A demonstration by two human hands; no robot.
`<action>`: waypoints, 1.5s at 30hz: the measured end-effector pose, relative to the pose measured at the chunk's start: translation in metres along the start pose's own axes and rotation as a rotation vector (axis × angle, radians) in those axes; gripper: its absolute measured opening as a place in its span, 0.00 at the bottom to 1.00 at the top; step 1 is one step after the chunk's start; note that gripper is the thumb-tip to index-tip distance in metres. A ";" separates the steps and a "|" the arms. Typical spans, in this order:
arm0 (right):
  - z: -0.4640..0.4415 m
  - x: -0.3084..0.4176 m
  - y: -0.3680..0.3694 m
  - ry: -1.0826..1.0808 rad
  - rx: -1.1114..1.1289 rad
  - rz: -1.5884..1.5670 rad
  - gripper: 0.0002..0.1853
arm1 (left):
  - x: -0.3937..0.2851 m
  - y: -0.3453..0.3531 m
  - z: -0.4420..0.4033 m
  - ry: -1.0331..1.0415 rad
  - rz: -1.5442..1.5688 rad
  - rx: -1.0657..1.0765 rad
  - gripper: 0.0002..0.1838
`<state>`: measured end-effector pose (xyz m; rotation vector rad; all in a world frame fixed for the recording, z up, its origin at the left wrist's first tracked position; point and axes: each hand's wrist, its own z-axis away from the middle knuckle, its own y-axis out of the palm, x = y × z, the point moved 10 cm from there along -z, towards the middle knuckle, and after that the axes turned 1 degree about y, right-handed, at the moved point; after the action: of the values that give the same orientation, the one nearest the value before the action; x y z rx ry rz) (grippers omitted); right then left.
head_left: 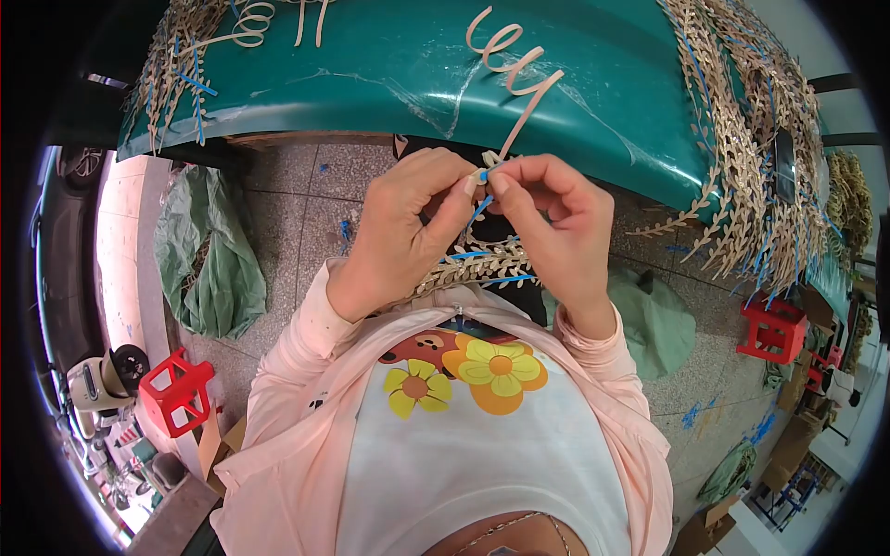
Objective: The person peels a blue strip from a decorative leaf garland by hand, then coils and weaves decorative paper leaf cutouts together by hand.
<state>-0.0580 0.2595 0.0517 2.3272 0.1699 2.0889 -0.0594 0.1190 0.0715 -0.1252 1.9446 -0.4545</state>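
Observation:
My left hand (400, 232) and my right hand (562, 232) meet above my lap, fingertips nearly touching. Both are closed in a pinch where a pale beige curling strip (531, 116) and a short blue strip (479, 211) come together. The beige strip runs up from the fingers and coils over the green table's edge. Below the pinch the blue strip hangs toward a bunch of beige leafy strands (477, 269) across my lap, with more blue strips among them. The fingers partly cover the joint itself.
Leafy strands hang over the green table (389, 83) at left and in a thick bunch (742, 157) at right. Another coiled strip (252, 26) lies at the upper left. On the floor are a green sack (206, 255) and red stools (176, 394) (772, 329).

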 end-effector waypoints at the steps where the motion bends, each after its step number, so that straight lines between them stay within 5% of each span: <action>1: 0.001 0.011 -0.001 -0.108 -0.016 0.161 0.04 | -0.001 -0.001 -0.001 0.001 0.000 0.001 0.01; 7: 0.020 0.067 0.018 -0.698 -0.060 0.765 0.08 | -0.028 0.001 -0.004 0.231 -0.262 -0.004 0.04; 11: 0.021 0.066 0.019 -0.709 -0.069 0.805 0.10 | -0.032 0.005 -0.003 0.289 -0.354 0.026 0.05; 14: 0.012 0.047 0.010 -0.506 0.002 0.616 0.08 | -0.028 0.004 -0.003 0.214 -0.250 0.040 0.04; 16: 0.003 -0.010 -0.004 0.100 0.008 -0.122 0.04 | -0.024 0.004 -0.001 0.158 -0.173 0.047 0.02; 21: -0.002 -0.030 -0.028 0.218 0.038 -0.512 0.05 | 0.009 -0.006 0.003 -0.141 0.246 -0.009 0.07; 29: 0.014 -0.033 -0.119 0.073 -0.246 -1.125 0.08 | 0.046 -0.072 0.015 -0.247 0.667 -0.162 0.13; 31: 0.014 -0.019 -0.114 -0.024 0.002 -1.239 0.06 | 0.046 -0.090 0.017 -0.222 0.641 -0.173 0.14; 32: 0.027 -0.029 -0.126 0.022 -0.153 -0.871 0.04 | 0.046 -0.093 0.018 -0.227 0.642 -0.168 0.14; 38: 0.039 -0.020 -0.084 -0.098 -0.029 0.140 0.04 | 0.040 -0.084 0.020 -0.281 0.426 -0.111 0.17; 40: 0.038 -0.003 -0.062 -0.113 0.023 0.549 0.12 | 0.012 -0.070 0.014 -0.083 0.389 0.000 0.17; 41: 0.035 0.005 -0.052 -0.125 0.016 0.563 0.18 | 0.010 -0.070 0.013 -0.086 0.391 0.003 0.17; 45: 0.036 0.006 -0.026 -0.324 0.228 0.810 0.13 | 0.001 -0.058 0.003 -0.021 0.385 0.089 0.12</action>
<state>-0.0238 0.2882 0.0515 3.2123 -0.6842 1.9401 -0.0641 0.0644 0.0911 0.2968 1.8677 -0.2802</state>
